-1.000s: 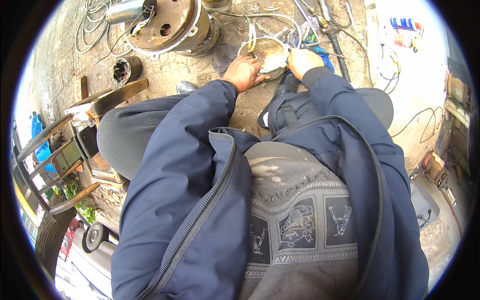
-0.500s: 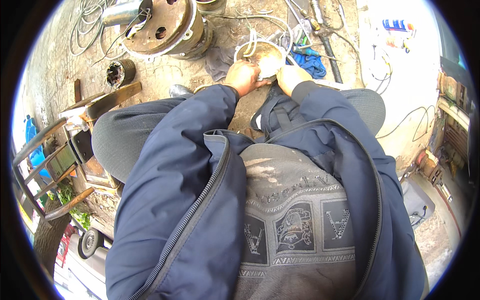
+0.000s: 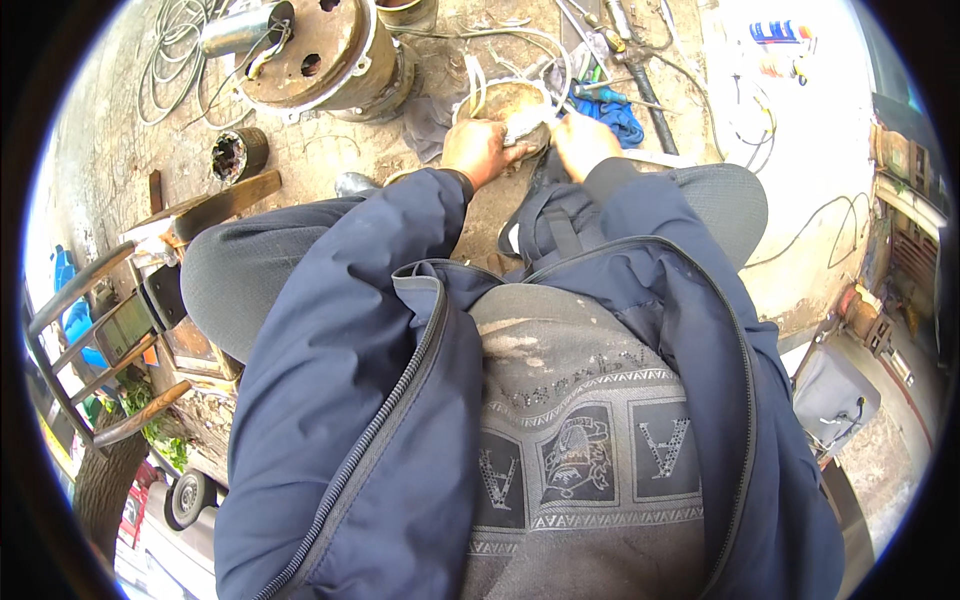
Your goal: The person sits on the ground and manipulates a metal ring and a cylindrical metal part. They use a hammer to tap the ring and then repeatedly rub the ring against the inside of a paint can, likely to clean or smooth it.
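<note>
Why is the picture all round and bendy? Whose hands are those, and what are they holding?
No robot here: those are a person's own bare hands! The camera is worn on the head and looks down, and its wide fisheye lens bends everything. The left hand holds the near-left side of a round metal part. The right hand is by its right edge, but its grip is hard to see. Around them on the ground are a blue cloth, a big rusty drum-shaped piece and looped cable.
</note>
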Available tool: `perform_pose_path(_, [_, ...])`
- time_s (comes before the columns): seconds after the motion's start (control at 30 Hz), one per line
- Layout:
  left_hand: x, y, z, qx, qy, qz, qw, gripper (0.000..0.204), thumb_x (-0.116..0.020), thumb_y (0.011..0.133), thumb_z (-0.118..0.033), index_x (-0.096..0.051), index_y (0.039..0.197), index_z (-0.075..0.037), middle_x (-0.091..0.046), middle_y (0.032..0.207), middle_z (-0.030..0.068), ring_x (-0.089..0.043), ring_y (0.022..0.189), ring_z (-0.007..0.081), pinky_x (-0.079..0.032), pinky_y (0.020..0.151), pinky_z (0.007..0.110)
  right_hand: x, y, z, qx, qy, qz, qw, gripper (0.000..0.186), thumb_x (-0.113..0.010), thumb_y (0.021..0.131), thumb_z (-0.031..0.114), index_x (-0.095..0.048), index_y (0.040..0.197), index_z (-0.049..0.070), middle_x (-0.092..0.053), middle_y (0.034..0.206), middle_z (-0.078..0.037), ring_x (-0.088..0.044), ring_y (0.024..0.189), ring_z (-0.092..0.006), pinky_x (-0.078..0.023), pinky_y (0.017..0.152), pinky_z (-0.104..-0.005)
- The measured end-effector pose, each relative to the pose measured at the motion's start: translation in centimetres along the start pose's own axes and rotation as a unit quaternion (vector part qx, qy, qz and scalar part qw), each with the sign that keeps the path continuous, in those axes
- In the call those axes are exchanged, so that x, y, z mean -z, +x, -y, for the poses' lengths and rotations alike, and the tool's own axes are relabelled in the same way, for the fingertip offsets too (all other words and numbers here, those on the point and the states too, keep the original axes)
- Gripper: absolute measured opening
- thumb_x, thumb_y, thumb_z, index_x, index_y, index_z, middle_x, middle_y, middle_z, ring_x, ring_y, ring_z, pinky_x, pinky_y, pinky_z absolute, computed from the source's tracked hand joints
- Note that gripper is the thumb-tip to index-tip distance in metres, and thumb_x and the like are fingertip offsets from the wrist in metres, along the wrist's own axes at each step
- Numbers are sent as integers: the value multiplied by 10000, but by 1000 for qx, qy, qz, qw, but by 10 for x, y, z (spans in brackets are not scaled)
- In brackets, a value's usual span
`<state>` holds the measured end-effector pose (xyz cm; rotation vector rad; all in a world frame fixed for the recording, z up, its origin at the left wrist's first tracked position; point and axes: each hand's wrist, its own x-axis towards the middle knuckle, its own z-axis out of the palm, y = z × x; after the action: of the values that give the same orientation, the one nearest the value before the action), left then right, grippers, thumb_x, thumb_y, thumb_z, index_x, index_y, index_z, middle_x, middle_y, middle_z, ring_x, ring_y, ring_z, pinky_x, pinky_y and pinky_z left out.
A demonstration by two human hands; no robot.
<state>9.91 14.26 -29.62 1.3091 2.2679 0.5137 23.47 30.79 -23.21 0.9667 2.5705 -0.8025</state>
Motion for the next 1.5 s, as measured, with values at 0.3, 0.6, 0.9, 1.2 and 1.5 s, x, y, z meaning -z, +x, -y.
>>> perform_pose_path(0.3, [2,-12,4,-77,21,45,996,370,-719,972,-407,-714,1006,-39,-744,864,214,-735,841,428,-583,769,527,35,10,7,-149,173,66,971,377,-577,1088,243,-646,1390,27,-779,1082,-232,-754,974,-422,-586,912,-465])
perform_pose_path(0.6, [-13,6,-17,-45,-24,3,999,396,-620,1036,-378,-736,920,-18,-729,762,243,-736,736,440,-592,698,529,-3,-6,1,54,-16,-26,998,360,-601,1038,205,-667,1380,111,-769,1105,-242,-743,1035,-436,-572,948,-516])
perform_pose_path(0.9, [-19,21,-36,4,-71,2,997,367,-661,997,-366,-784,931,-27,-757,876,228,-763,793,403,-616,737,498,-8,-5,-6,64,-102,-5,993,323,-592,1016,151,-664,1321,76,-750,928,-269,-749,860,-450,-591,821,-541])
perform_pose_path(1.2, [-30,35,-57,-4,-35,-8,999,297,-679,949,-309,-790,938,-34,-749,932,184,-761,852,348,-620,742,446,3,-16,-10,30,-65,5,997,368,-558,1061,247,-664,1380,97,-761,971,-269,-751,908,-446,-576,851,-563])
perform_pose_path(1.5, [-37,33,-57,-25,-23,-56,998,317,-677,972,-323,-784,906,-32,-744,874,235,-757,781,396,-623,714,481,0,16,-17,38,-149,-3,988,297,-544,1051,228,-683,1243,49,-762,926,-269,-761,871,-429,-590,791,-562])
